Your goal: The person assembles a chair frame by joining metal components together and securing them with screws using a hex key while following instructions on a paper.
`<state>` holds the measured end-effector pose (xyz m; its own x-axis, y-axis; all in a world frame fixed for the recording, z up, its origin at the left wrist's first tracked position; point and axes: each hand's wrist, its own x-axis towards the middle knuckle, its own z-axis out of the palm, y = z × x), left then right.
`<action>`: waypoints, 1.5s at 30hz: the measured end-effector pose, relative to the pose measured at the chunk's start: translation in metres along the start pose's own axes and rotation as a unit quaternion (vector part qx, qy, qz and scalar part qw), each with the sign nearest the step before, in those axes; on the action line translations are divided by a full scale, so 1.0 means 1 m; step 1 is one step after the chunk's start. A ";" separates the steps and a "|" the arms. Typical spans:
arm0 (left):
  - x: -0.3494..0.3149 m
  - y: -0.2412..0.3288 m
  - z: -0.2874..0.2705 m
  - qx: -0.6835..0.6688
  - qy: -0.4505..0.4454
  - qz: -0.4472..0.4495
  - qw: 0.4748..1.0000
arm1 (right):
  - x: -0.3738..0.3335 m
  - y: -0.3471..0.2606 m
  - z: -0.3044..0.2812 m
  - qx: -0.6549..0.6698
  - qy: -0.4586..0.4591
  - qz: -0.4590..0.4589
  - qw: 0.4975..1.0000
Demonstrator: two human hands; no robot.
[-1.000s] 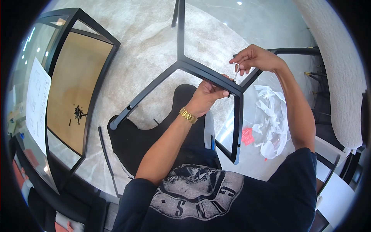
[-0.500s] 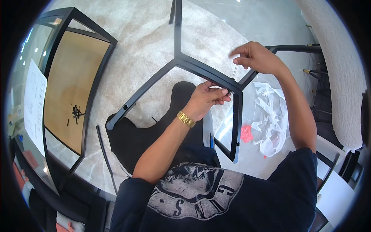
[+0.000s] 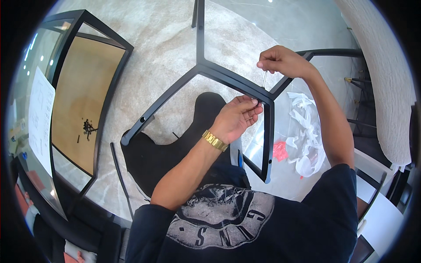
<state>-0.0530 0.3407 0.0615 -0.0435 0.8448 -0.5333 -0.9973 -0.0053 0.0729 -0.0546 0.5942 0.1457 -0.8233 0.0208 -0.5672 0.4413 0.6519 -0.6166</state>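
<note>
A black metal frame with angled legs stands in front of me, over my lap. My right hand is closed round the top of a thin silver rod, which looks like an Allen key. The key's lower end meets the frame near the right joint, and its upper end is hidden in my fingers. Just below that joint, my left hand pinches at the underside of the same bar, fingertips pressed together. Whether a small part sits between those fingertips, I cannot tell.
At left stands a black-framed glass table with a wooden shelf, a paper sheet and a pile of black bolts. A black bar lies on the rug. Clear plastic wrapping and red plastic lie at right.
My right hand has shifted slightly left and its fingers have changed position on the key. The left fingers have curled a little; the frame has barely moved.
</note>
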 end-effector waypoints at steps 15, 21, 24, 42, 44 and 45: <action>-0.003 -0.003 0.005 -0.100 -0.013 -0.043 0.994 | -0.009 0.008 -0.008 0.117 -0.050 -0.018 0.992; -0.007 -0.003 0.010 -0.109 0.000 -0.030 0.994 | -0.011 0.014 -0.005 0.132 -0.042 -0.019 0.990; -0.008 -0.008 0.016 -0.097 0.021 0.000 0.995 | -0.012 0.015 -0.003 0.130 -0.035 -0.019 0.991; -0.013 -0.006 0.024 -0.056 0.021 0.009 0.998 | -0.011 0.017 -0.003 0.126 -0.024 -0.027 0.991; -0.009 -0.008 0.017 -0.075 0.013 -0.001 0.997 | -0.010 0.018 -0.001 0.122 -0.021 -0.030 0.992; -0.007 -0.008 0.015 -0.085 0.009 -0.006 0.996 | -0.010 0.018 0.000 0.119 -0.019 -0.028 0.992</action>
<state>-0.0435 0.3425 0.0777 -0.0307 0.8355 -0.5487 -0.9933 -0.0867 -0.0766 -0.0388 0.6059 0.1407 -0.8371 -0.0427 -0.5454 0.4699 0.4543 -0.7568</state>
